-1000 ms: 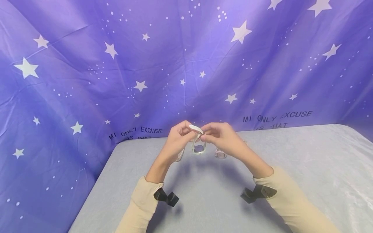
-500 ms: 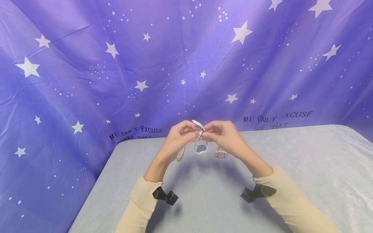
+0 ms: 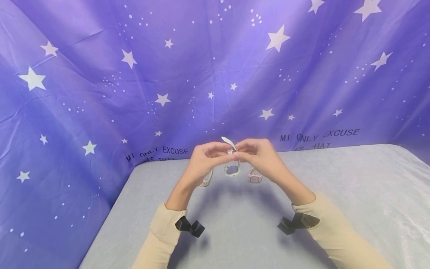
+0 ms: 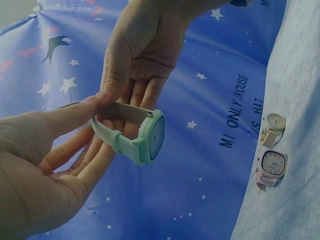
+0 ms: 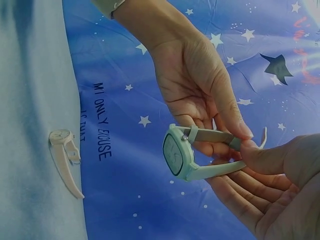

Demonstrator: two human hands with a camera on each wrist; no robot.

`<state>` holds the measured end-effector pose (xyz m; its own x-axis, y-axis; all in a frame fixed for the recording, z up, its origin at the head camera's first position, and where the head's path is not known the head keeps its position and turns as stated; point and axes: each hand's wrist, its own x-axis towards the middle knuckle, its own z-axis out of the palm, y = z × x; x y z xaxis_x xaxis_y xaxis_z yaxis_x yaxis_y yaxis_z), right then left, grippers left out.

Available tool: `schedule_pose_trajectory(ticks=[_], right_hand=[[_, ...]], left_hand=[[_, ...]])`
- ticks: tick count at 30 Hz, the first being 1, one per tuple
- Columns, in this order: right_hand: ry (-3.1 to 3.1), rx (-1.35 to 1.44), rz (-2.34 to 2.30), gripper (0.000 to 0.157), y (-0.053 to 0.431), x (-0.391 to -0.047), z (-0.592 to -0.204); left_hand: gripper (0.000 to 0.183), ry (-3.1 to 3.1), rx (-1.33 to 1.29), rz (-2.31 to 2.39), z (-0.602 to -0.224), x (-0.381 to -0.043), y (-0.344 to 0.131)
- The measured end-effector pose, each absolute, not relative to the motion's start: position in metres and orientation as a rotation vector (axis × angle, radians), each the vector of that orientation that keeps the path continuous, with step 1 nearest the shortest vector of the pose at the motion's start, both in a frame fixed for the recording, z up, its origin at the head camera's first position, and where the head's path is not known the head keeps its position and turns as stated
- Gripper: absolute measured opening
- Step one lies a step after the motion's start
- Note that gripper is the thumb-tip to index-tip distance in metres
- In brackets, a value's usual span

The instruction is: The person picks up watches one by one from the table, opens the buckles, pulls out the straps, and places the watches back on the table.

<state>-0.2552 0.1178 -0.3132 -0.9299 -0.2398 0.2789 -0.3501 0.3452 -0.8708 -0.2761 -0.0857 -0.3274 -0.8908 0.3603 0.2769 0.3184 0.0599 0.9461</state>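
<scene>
Both hands hold a pale green wristwatch in the air over the far part of the table. Its strap forms a loop, with the squarish case hanging lowest and a free strap end sticking up above the fingers. My left hand pinches the strap near the buckle between thumb and fingers. From the other side my right hand pinches the same spot, the two thumb tips meeting there. In the left wrist view the watch case faces away from the palms. The buckle is mostly hidden by the thumbs.
On the grey cloth-covered table lie a light-strapped watch at left and a pink square watch at right. Behind the latter, a round cream watch shows. A purple star-print curtain hangs along the back edge.
The watch has shifted slightly right and its case has turned. The free strap end now points up more steeply. My left thumb has moved right, up to the right thumb.
</scene>
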Motion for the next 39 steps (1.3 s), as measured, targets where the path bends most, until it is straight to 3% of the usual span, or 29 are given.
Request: schedule_pose_trajectory(ticks=[16,39], right_hand=[[-2.41,0.588,1.764,0.022,0.1176,-0.257,-0.3137],[-2.407,0.667,1.756,0.02,0.1173,-0.2574,-0.3144]], left_hand=[[0.022,2.298,0.754,2.025,-0.3241,-0.276,-0.0881],[0.023,2.271,0.728,2.046,-0.322,-0.2762,-0.0921]])
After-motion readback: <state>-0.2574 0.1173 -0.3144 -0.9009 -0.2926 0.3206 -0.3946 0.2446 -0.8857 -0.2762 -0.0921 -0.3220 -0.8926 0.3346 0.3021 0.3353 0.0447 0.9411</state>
